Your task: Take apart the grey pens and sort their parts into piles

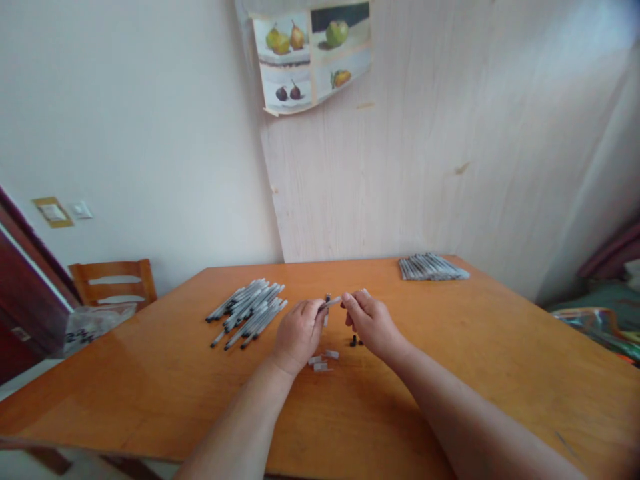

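Note:
A slim grey pen [334, 302] spans the gap between my two hands above the middle of the table. My left hand [301, 332] is closed round one end of it. At the other end, the fingers of my right hand [371, 321] pinch the pen's tip; what else they may hold is hidden. Below my left hand lie several clear pen caps [321, 367]. Small black plugs [353, 341] rest on the table under my right hand. To the left of my hands is a loose heap of grey pens with black ends [250, 308].
A neat row of pens [433, 267] lies at the far right of the wooden table [475, 373]. Behind the table's left side stands a wooden chair [114, 277] with a clear plastic bag [95, 327] of dark pieces. The wall bounds the back edge.

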Demonstrator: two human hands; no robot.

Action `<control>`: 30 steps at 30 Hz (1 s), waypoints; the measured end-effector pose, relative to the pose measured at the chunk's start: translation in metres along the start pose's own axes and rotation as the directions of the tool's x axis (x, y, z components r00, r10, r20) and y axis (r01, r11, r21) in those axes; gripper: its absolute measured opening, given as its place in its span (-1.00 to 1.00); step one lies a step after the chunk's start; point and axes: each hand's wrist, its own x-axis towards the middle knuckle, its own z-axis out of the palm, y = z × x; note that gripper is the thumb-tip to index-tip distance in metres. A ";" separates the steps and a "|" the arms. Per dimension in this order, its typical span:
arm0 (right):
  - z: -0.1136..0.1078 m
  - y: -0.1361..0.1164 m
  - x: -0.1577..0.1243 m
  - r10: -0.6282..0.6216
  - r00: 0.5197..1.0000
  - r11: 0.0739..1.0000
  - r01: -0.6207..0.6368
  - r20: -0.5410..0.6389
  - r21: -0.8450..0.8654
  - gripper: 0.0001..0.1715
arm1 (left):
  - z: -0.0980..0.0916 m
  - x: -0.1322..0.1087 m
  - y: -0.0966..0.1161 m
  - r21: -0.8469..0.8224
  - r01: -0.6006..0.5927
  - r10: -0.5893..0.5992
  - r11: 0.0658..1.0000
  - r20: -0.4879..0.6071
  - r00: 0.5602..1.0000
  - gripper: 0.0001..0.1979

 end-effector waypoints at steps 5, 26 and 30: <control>-0.003 0.000 0.002 0.085 0.996 0.993 -0.087 0.025 0.080 -0.50 | -0.001 0.001 0.004 0.030 -0.004 0.004 1.000 0.003 1.000 -0.82; -0.003 0.000 0.003 0.205 0.978 0.926 -0.205 0.035 0.316 -0.60 | -0.003 0.002 0.008 0.024 0.007 -0.009 1.000 0.057 0.998 -0.84; -0.002 -0.001 0.003 0.220 0.975 0.912 -0.216 0.029 0.347 -0.59 | -0.003 0.003 0.007 0.034 0.011 -0.014 0.999 0.062 0.998 -0.83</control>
